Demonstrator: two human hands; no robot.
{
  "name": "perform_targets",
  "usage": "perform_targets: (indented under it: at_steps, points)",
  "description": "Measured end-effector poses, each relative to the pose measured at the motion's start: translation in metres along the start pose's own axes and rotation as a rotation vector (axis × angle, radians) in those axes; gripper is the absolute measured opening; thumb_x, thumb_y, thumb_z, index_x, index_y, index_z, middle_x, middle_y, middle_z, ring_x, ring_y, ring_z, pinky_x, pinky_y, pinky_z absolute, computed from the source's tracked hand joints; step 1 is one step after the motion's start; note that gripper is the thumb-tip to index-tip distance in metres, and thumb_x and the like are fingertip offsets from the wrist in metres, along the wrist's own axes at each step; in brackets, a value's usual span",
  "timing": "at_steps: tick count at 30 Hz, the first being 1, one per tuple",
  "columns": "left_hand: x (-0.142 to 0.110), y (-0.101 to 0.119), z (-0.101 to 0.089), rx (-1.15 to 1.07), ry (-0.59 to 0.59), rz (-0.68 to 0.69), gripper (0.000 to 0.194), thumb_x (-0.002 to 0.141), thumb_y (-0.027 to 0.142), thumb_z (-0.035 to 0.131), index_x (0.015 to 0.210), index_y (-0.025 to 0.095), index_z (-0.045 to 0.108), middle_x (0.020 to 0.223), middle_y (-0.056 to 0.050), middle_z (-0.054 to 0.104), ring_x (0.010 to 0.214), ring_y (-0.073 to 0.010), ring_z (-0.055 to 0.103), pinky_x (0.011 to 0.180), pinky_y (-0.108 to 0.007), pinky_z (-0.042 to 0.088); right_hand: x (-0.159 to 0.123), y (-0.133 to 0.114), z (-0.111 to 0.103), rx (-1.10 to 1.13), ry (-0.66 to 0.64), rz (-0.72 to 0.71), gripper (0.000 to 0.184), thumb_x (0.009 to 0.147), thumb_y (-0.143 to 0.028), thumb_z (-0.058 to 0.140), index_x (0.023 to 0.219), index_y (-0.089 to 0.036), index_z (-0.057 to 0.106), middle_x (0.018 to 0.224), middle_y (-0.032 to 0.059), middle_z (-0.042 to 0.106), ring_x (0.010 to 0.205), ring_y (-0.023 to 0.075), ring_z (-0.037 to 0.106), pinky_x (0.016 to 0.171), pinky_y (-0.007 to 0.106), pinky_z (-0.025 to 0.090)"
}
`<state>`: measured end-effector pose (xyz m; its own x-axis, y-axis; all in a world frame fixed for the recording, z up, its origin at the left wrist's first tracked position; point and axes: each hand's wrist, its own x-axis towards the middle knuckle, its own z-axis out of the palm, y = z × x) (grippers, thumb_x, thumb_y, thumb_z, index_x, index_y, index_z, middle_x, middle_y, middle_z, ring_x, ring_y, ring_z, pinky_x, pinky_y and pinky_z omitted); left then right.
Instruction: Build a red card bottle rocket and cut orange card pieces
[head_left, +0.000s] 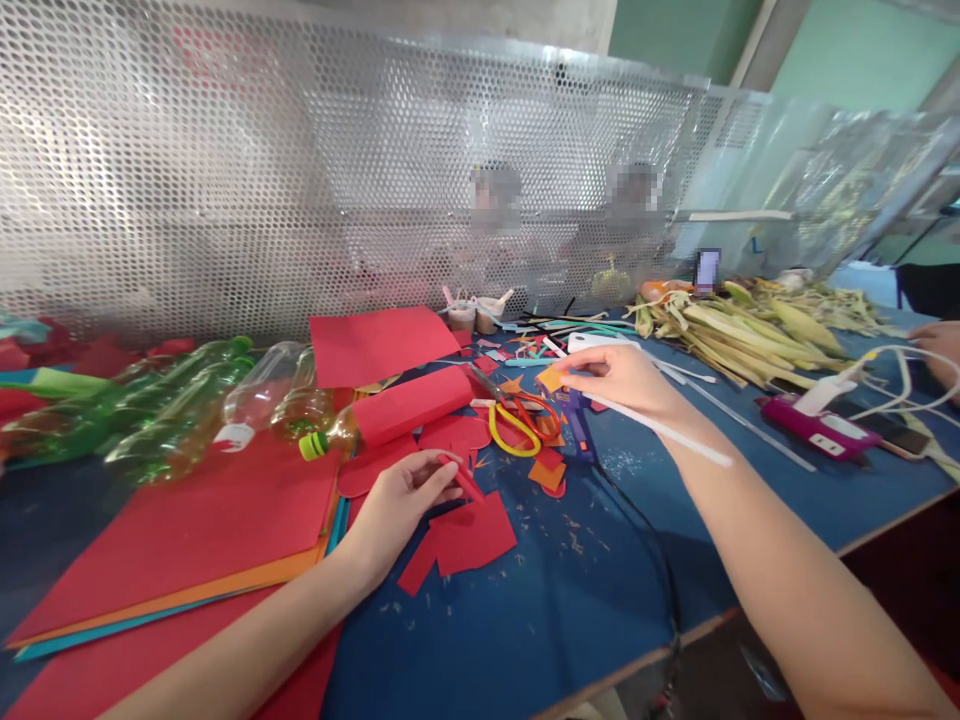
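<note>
My left hand [397,500] pinches a thin red paper roll [465,483] just above a cut red paper piece [469,535] on the blue table [562,610]. My right hand [622,380] reaches farther out and holds a small orange paper scrap [553,379] between thumb and fingers. A white glue stick [675,432] lies under that hand. Yellow and orange handled scissors [521,418] lie just left of my right hand. A purple glue gun [576,415] sits beneath it, with its black cord running toward the table's near edge.
Stacked red, orange and blue paper sheets [195,530] lie at left beside several plastic bottles [187,410]. Corn husks [742,325] pile at back right. A pink power strip [821,428] with white cables sits right. A perforated metal screen [300,160] stands behind, people beyond it.
</note>
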<state>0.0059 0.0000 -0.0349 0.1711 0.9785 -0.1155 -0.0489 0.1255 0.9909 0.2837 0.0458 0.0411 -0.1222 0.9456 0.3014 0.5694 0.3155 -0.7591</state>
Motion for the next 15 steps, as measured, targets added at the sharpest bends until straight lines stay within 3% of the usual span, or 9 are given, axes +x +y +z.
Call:
perform_targets:
  at_steps: [5, 10, 15]
  points:
    - [0.001, 0.001, 0.0, -0.008, 0.011, -0.009, 0.036, 0.063, 0.044, 0.077, 0.083, 0.016, 0.069, 0.076, 0.001, 0.067, 0.073, -0.0129, 0.065, 0.077, -0.024, 0.054, 0.003, 0.013, -0.007, 0.08, -0.019, -0.031, 0.009, 0.072, -0.025, 0.064, 0.073, -0.017, 0.062, 0.078, 0.0056, 0.066, 0.074, 0.0191, 0.062, 0.069, 0.033, 0.049]
    - [-0.002, 0.005, 0.003, -0.004, 0.02, -0.011, 0.036, 0.061, 0.045, 0.078, 0.081, 0.016, 0.069, 0.077, 0.0, 0.068, 0.076, -0.0139, 0.065, 0.076, -0.024, 0.054, 0.004, 0.02, -0.008, 0.124, 0.004, -0.045, 0.023, 0.073, -0.029, 0.062, 0.091, -0.02, 0.053, 0.086, 0.0044, 0.063, 0.084, 0.02, 0.061, 0.073, 0.034, 0.049]
    - [-0.002, 0.005, 0.003, 0.005, 0.015, -0.004, 0.035, 0.062, 0.045, 0.077, 0.081, 0.017, 0.069, 0.077, 0.0, 0.068, 0.076, -0.0138, 0.065, 0.076, -0.023, 0.054, 0.007, 0.02, -0.007, 0.1, -0.041, -0.059, 0.016, 0.073, -0.029, 0.063, 0.083, -0.018, 0.059, 0.085, 0.0052, 0.063, 0.081, 0.0199, 0.059, 0.079, 0.037, 0.045]
